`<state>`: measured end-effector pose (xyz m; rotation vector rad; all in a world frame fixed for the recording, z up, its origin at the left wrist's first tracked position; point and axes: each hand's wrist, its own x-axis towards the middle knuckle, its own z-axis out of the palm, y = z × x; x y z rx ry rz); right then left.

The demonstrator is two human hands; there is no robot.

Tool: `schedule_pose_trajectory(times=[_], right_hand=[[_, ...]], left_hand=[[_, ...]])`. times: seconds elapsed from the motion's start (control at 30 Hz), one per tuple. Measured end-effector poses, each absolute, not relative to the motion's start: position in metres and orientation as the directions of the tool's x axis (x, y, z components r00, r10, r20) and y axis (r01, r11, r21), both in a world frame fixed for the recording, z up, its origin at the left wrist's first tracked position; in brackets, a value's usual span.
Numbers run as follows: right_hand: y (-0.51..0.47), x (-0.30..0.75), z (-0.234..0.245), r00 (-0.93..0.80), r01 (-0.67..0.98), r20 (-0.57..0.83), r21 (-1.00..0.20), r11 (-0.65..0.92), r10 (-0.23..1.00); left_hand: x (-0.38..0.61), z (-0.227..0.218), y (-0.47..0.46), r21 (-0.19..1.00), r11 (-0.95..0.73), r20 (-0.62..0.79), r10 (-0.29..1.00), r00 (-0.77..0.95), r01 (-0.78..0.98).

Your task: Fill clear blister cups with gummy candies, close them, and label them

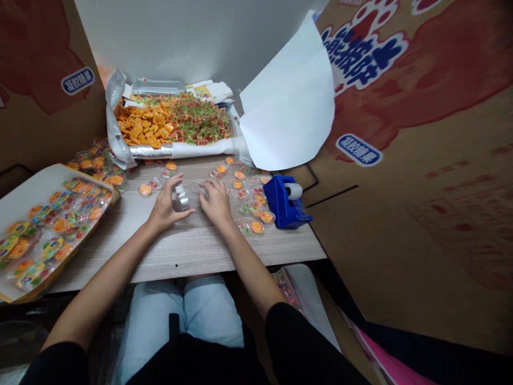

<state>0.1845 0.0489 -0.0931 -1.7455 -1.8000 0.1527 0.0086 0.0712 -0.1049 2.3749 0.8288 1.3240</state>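
Printed cardboard walls (420, 214) box in a wood-grain table (180, 251). They carry oval blue-and-white labels (358, 149) in Chinese characters too warped to read with confidence, and larger blue lettering (363, 48) runs across the upper right. At the back, a foil-lined tray (152, 151) holds heaped orange gummies (142, 125) and red-green gummies (198, 120), with a curled white paper sheet (288, 101) at its right end.

The left hand (164, 206) curves around a small clear, silvery packet (181, 197), apparently pinching it between thumb and fingertips, though the grip is partly hidden. The right hand (216, 202) sits just beside it, fingers bent down over a second clear packet (202, 191); whether they grip it, I cannot tell. Round candy packets (256, 227) lie scattered beyond the hands, near a blue tape dispenser (282, 200). A cardboard tray of packets (90, 179) sits at the table's left edge, and a strip of tabletop runs between the hands and the front edge.
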Motion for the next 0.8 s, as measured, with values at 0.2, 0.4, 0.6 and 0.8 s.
schedule_pose_trajectory(times=[0.2,0.4,0.6,0.8], right_hand=[[0.051,0.186,-0.093,0.051,0.929,0.28,-0.366,0.058,0.959],[0.045,0.171,-0.092,-0.03,0.92,0.395,-0.349,0.181,0.918],[0.038,0.157,-0.095,-0.115,0.929,0.318,-0.301,0.216,0.941],[0.046,0.165,-0.102,-0.114,0.931,0.279,-0.305,0.2,0.954]], left_hand=[[0.009,-0.106,0.072,0.508,-0.78,0.701,0.621,0.35,0.366],[0.003,-0.098,0.071,0.593,-0.735,0.713,0.669,0.211,0.328],[0.0,-0.098,0.042,0.894,-0.447,0.447,0.895,0.013,0.044],[-0.003,-0.099,0.006,0.93,-0.16,0.194,0.978,0.071,-0.33]])
